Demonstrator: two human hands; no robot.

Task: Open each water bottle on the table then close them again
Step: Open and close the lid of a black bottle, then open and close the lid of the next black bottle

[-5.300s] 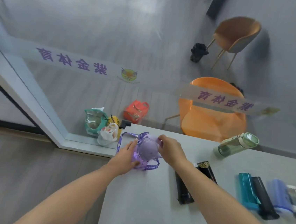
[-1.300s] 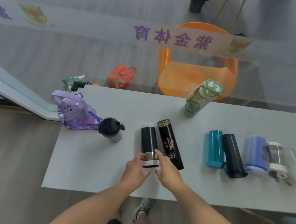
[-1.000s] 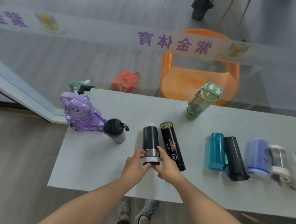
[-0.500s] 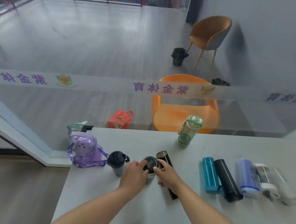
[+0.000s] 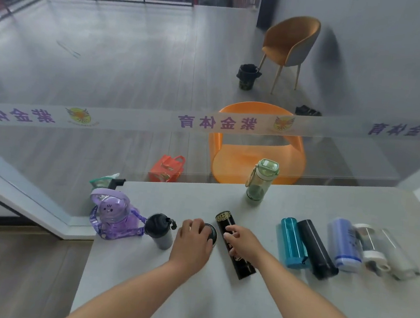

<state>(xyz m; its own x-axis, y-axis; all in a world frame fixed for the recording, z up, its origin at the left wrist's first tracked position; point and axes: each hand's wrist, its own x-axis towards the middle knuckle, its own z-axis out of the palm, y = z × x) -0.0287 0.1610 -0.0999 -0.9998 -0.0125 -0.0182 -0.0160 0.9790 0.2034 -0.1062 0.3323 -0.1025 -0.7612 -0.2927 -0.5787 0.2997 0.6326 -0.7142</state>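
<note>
A black flask stands upright on the grey table. My left hand is wrapped around it, so only its dark top shows. My right hand lies with fingers spread on the black bottle with gold print, which is on its side just right of the flask. To the left stand a purple bottle with a strap and a grey tumbler with a black lid. A green bottle stands at the far edge. Teal, black, blue and clear bottles lie in a row on the right.
A glass partition with a frosted, lettered band runs along the table's far edge. Behind it are an orange chair and a red bag on the floor. The near table edge is just below my forearms.
The black flask, lying down a second ago, now stands upright in my left hand. My right hand has left it and moved onto the black-and-gold bottle. The view has tilted up.
</note>
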